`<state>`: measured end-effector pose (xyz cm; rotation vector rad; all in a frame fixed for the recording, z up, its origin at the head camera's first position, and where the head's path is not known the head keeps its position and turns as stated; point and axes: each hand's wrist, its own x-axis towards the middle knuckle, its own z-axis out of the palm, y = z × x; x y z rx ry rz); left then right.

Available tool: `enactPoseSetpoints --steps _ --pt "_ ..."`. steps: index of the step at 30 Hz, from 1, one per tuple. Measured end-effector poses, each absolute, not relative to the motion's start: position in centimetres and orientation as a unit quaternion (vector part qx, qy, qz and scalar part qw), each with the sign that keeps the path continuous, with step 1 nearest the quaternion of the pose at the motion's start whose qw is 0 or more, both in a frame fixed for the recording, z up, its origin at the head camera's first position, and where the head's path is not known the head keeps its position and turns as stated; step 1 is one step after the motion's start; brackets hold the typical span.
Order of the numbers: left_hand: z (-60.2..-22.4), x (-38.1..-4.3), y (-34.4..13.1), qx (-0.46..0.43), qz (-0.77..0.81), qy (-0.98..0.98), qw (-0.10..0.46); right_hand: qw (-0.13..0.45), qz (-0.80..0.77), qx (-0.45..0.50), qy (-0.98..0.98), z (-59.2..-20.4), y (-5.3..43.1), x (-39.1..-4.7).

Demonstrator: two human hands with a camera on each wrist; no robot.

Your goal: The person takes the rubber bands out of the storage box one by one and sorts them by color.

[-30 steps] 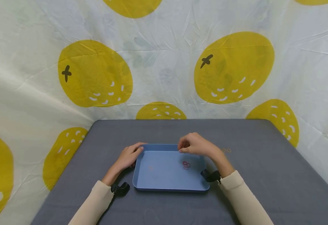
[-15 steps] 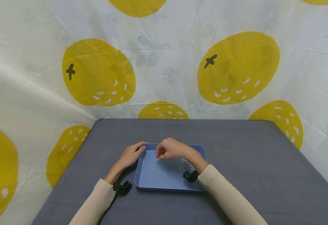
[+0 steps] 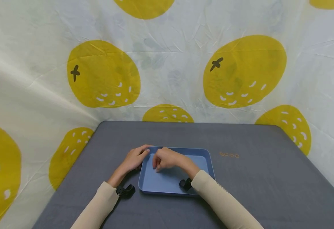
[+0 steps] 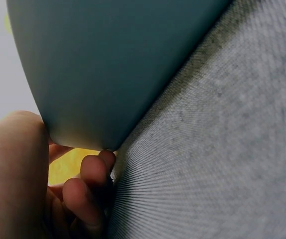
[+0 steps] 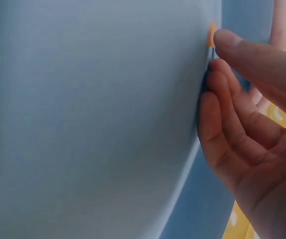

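A shallow blue tray [image 3: 169, 186] lies on the table. My left hand [image 3: 134, 158] holds its far left corner, thumb at the rim; the left wrist view shows curled fingers [image 4: 90, 169] low against the outer wall. My right hand [image 3: 167, 158] is inside the tray towards its left end, fingers pointing down. In the right wrist view a small orange rubber band [image 5: 212, 35] shows right at the tip of its thumb, with the other fingers bent close by. I cannot tell whether the band is pinched. Red rubber bands seen earlier are hidden behind the right arm.
Several orange rubber bands [image 3: 226, 155] lie in a row on the grey table [image 3: 264, 178], right of the tray. A white curtain [image 3: 169, 70] with yellow fruit print hangs behind the table's far edge.
My right hand has moved left from the tray's far right part and lowered into its left part. The right arm now covers the red bands. The left hand stays at the corner.
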<state>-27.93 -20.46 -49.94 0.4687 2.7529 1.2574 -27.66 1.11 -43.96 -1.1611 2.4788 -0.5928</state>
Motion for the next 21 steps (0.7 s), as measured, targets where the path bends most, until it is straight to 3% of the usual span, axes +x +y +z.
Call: enactPoseSetpoints --steps 14,21 --pt "-50.1 -27.9 -20.6 0.157 0.406 0.899 0.038 0.19 -0.204 -0.401 0.873 -44.1 1.0 -27.2" --pt "-50.1 -27.9 -20.6 0.154 0.409 0.899 0.04 0.175 -0.221 -0.406 0.869 -43.3 1.8 -27.1"
